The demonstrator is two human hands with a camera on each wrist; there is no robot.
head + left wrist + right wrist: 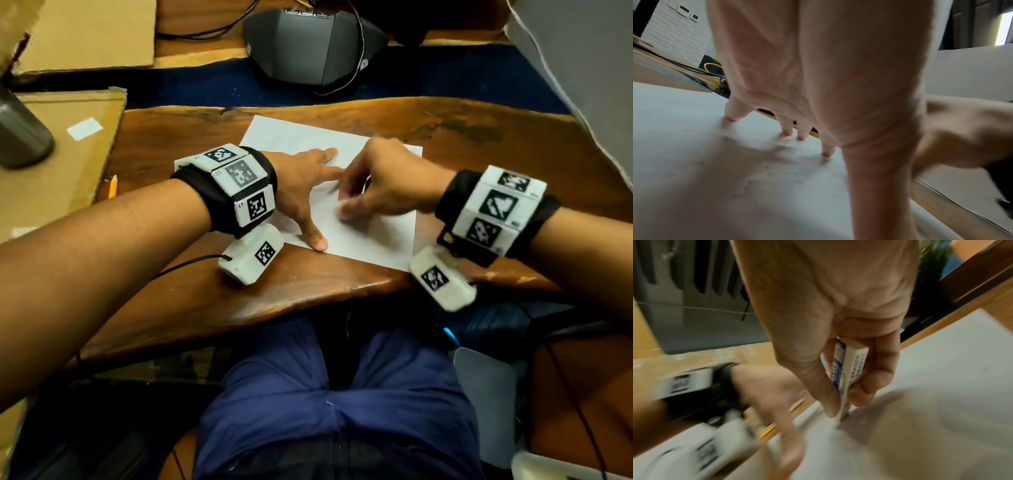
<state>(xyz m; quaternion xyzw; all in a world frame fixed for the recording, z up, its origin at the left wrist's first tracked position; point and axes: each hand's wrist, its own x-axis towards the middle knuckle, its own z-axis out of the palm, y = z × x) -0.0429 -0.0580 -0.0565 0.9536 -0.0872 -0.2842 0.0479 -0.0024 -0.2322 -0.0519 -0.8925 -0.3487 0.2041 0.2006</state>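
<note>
A: Eraser [847, 369], pointing which way?
B: Long axis nearly upright, tip down on mid paper sheet [373, 240]. Right hand [387, 185] pinches it; left hand [301, 181] presses the sheet, fingers straight and spread.

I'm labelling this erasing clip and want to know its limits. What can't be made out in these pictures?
- Marks on the paper: left wrist view, faint and smeared by blur; unreadable.
- Print on the eraser: right wrist view, blurred; in the head view the right hand covers most of it.
- Some fingertips of the left hand: head view, behind the right hand.
- The pencil: head view, small; only a short piece shows.
</note>
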